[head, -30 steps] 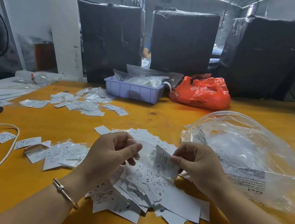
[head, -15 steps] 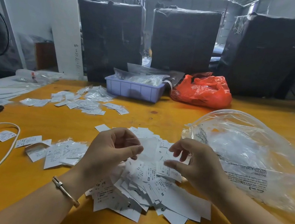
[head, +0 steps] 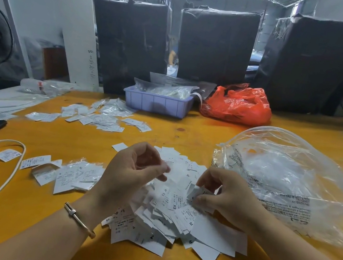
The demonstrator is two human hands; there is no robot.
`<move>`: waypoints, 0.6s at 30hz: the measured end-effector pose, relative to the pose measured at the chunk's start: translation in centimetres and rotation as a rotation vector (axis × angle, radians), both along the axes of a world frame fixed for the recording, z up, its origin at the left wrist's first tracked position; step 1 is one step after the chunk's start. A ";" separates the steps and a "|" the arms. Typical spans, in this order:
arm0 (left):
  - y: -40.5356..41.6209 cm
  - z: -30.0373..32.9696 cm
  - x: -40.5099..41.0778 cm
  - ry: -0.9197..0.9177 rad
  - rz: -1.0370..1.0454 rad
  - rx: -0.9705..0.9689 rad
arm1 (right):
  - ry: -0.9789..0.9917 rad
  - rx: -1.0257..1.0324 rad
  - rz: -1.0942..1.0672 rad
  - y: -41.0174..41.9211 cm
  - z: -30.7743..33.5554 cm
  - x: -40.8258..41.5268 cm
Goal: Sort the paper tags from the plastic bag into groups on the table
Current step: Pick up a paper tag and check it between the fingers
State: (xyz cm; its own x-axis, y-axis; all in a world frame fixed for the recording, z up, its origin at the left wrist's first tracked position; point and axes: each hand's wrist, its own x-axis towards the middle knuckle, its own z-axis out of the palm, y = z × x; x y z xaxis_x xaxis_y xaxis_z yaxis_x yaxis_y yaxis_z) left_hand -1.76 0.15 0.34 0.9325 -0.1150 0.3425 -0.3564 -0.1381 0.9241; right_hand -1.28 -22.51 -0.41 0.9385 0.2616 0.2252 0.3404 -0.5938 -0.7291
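Head view: the right hand (head: 228, 198) pinches one paper tag (head: 195, 191) over the tag pile (head: 174, 216) at the tabletop (head: 199, 134) centre; the left hand (head: 134, 169) curls, its grasp hidden behind the palm. The clear plastic bag (head: 289, 179) lies right, print partly illegible.
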 end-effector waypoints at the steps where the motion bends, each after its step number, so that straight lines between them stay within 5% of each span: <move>1: 0.0 0.0 0.0 -0.012 0.004 0.005 | -0.001 0.050 -0.008 0.0 -0.1 0.1; 13: -0.2 -0.1 -0.1 -0.007 -0.039 0.066 | -0.018 0.272 -0.053 -0.1 0.1 0.4; 18: -0.2 0.1 -0.2 -0.044 -0.043 0.084 | -0.285 0.256 -0.158 -0.3 0.5 0.1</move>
State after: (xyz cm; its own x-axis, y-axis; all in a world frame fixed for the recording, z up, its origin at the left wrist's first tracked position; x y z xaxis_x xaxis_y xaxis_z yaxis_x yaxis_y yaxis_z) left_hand -1.96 -0.10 0.49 0.9104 -0.1850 0.3700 -0.4033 -0.1983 0.8933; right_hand -1.15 -22.76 0.09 0.8535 0.0206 0.5207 0.4688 -0.4667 -0.7500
